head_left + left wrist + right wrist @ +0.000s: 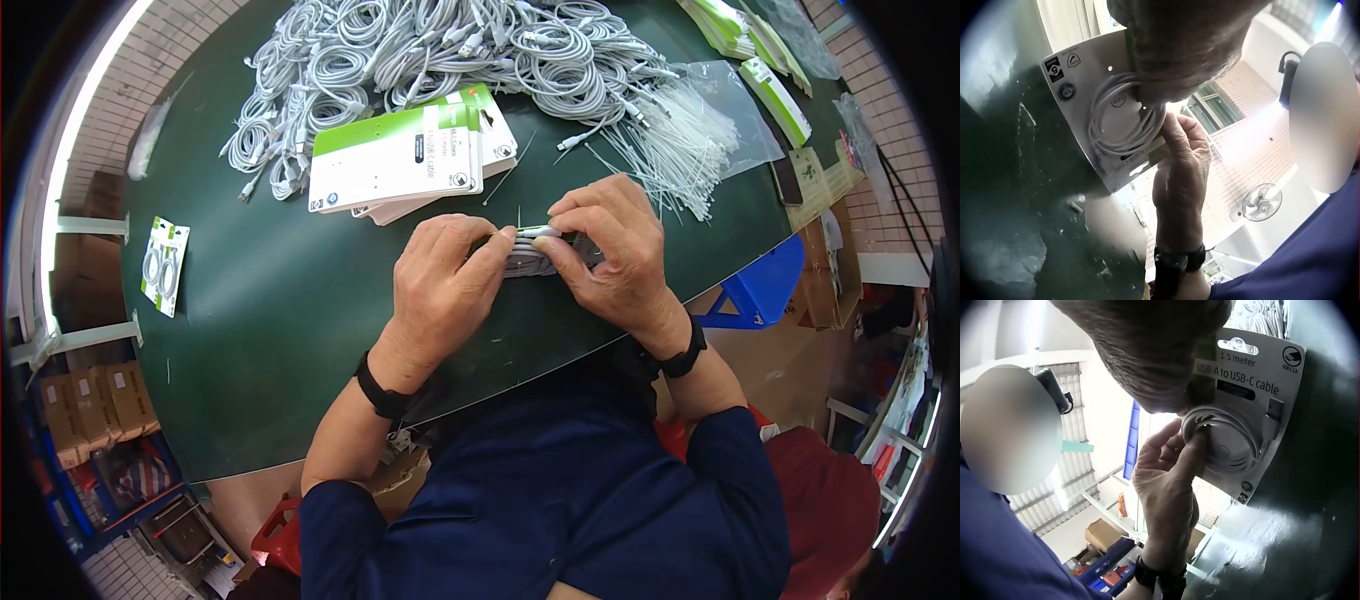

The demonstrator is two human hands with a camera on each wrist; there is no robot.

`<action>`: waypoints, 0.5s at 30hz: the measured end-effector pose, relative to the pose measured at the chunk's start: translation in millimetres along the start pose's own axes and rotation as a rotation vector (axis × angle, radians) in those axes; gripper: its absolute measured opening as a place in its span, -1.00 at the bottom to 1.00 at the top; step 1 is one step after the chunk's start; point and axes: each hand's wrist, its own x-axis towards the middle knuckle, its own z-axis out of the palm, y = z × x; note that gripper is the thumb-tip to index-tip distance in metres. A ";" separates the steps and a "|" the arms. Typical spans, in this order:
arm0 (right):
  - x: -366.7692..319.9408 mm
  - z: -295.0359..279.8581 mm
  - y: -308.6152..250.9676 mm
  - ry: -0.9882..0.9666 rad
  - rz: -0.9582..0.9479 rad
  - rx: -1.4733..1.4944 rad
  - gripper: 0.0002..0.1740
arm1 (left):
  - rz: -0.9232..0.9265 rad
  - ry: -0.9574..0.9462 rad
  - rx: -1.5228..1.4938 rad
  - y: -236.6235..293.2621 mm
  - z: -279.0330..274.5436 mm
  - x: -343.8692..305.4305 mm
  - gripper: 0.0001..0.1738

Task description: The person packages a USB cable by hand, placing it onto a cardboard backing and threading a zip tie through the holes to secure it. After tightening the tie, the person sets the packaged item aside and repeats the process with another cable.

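Note:
A coiled grey USB cable (528, 264) lies against a printed white-and-green card (1238, 365), held together near the table's front edge. My left hand (445, 285) pinches the left side of card and coil between thumb and fingers. On the other side, my right hand (618, 250) grips them near a pale connector (546, 232), thumb on the coil. A thin strand sticks up between the hands. The right wrist view shows the left thumb (1191, 453) inside the loops. In the left wrist view, the right hand (1179, 169) holds the card's edge.
Stacked printed cards (390, 160) lie just beyond the hands, with a large heap of coiled cables (450, 50) behind. Loose white cable ties (680, 140) are spread to the right beside a clear plastic bag (730, 110). One carded cable (164, 267) lies far left on the green table (260, 380).

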 end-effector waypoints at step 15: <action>-6.5 4.3 9.0 0.089 -0.154 -0.062 -0.67 | 0.013 0.045 0.034 2.7 3.4 2.7 -0.62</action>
